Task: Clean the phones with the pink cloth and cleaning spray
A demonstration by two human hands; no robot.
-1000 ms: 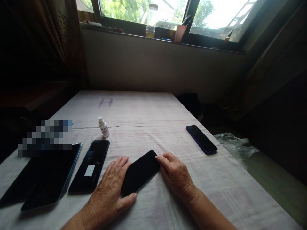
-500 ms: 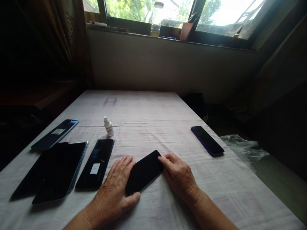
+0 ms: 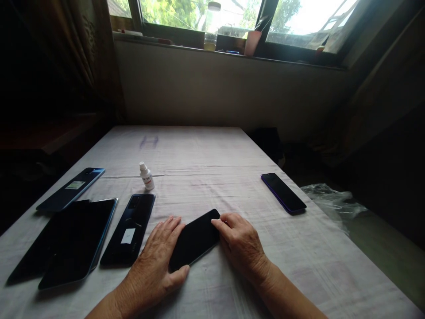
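Note:
A smartphone (image 3: 195, 239) lies screen up and slantwise on the cloth, its screen dark. My left hand (image 3: 159, 257) is around its near left end, thumb along the lower edge and fingers at the upper edge. At the far right corner, my right hand (image 3: 241, 239) has its fingers curled and pinched together, the tips over the screen. Whatever may be between those tips is hidden. Left of my left hand lies another phone (image 3: 137, 212), back up, with a white sticker (image 3: 128, 236). Behind it stands a small white bottle (image 3: 147, 177) with a printed label.
Two dark-screened devices (image 3: 76, 243) overlap at the left, a blue phone (image 3: 75, 188) with a label behind them. A purple-edged phone (image 3: 283, 192) lies near the right edge. Clear plastic (image 3: 328, 197) sits beyond that edge. A pale cloth (image 3: 199, 146) covers the table.
My right fingertips have shifted slightly left, further over the screen's corner. My left hand keeps its hold on the phone. The whole view has moved a little.

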